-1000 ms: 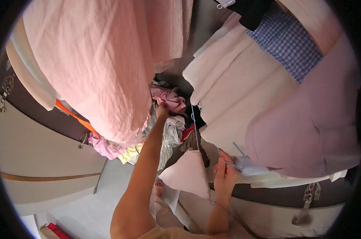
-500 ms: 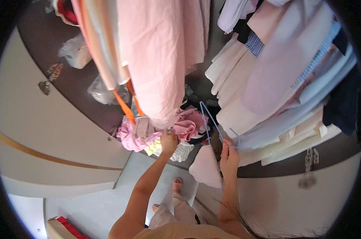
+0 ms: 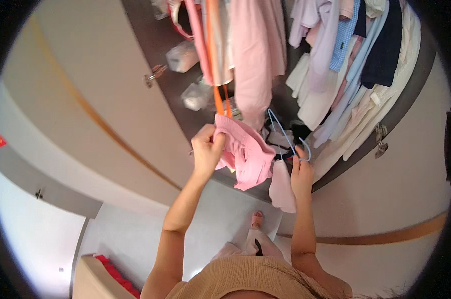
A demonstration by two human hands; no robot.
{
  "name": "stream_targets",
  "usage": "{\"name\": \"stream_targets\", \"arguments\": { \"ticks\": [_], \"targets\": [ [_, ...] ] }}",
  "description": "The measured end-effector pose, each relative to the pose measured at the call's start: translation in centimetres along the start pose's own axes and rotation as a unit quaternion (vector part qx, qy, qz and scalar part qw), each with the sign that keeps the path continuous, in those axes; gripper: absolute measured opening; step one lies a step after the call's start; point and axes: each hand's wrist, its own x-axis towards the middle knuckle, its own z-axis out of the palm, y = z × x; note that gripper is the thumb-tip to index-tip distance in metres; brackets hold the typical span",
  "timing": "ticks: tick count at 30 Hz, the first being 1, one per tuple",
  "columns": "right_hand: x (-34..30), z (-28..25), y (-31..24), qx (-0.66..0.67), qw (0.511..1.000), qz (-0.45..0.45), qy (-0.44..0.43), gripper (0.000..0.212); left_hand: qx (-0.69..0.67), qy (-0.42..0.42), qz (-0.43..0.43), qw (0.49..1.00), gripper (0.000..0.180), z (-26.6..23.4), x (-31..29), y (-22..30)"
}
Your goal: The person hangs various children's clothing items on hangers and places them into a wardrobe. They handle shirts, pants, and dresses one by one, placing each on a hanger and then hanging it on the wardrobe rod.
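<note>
My left hand (image 3: 206, 144) is raised in front of an open wardrobe and grips the top edge of a small pink garment (image 3: 245, 154), which hangs down from it. My right hand (image 3: 301, 172) holds a thin light-blue wire hanger (image 3: 284, 133) by its lower end, just right of the pink garment. A pale pink cloth (image 3: 281, 187) hangs below my right hand. Both forearms rise from the lower edge of the view.
Hanging clothes fill the wardrobe: a long pink garment (image 3: 255, 60) in the middle, white, blue checked and dark navy pieces (image 3: 385, 45) to the right. Open wardrobe doors (image 3: 101, 114) stand on both sides. My foot (image 3: 257, 219) shows on the pale floor.
My left hand has pulled the pink garment out of the pile in the wardrobe and lifted it. The view has drawn back from the clothes. My right hand still holds the hanger.
</note>
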Motion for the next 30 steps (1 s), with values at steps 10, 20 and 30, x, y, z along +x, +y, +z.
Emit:
{"name": "stream_targets", "arguments": {
  "ticks": [10,20,30],
  "targets": [
    [-3.6,1.3,-9.7,0.163,0.955,-0.024,-0.245,0.021,-0.077,0.005,-0.111,0.991,0.018,-19.1,-5.3,9.9],
    [-10.7,8.1,-19.8,0.467,0.651,0.025,-0.599,0.045,-0.261,0.098,-0.154,0.948,0.022,-29.8,-11.5,13.7],
    [-14.6,9.4,-24.5,0.387,0.662,-0.063,-0.638,0.042,-0.216,0.271,-0.083,0.934,0.028,-33.1,-15.2,15.5]
  ]
}}
